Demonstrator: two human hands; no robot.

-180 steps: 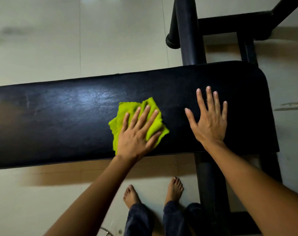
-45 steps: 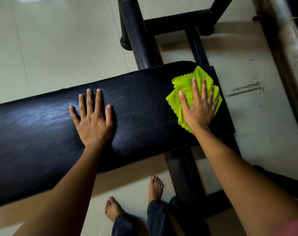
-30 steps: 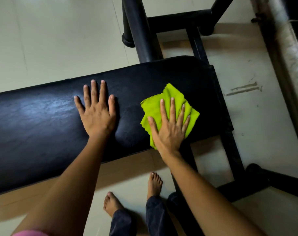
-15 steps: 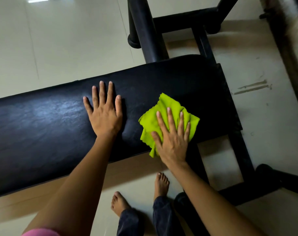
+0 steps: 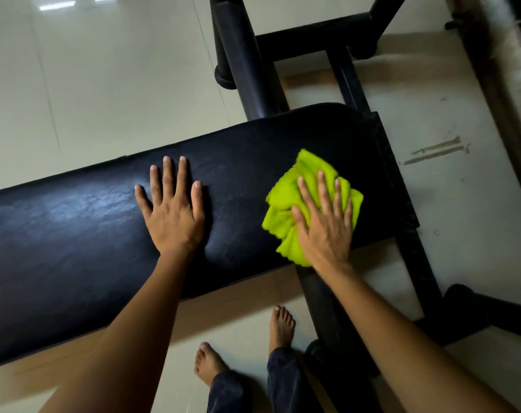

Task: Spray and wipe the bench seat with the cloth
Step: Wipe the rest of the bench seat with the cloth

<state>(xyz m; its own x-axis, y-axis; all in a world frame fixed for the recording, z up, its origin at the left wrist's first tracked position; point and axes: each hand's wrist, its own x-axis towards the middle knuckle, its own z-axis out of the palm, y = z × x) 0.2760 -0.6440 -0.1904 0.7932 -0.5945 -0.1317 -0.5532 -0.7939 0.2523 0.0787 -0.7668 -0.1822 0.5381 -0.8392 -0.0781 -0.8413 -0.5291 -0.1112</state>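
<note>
Cloth point(image 5: 286, 210) on bench seat point(image 5: 74, 234) right end, under right hand point(image 5: 324, 225)

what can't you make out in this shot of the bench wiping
- Head view: the seat runs past the left edge, so its far end is cut off.
- The patch of seat under the cloth is hidden by the cloth and the right hand.
- The cloth's top edge is motion-blurred.
- The padding under the left hand is covered by the palm.
- No spray bottle is in frame.
</note>
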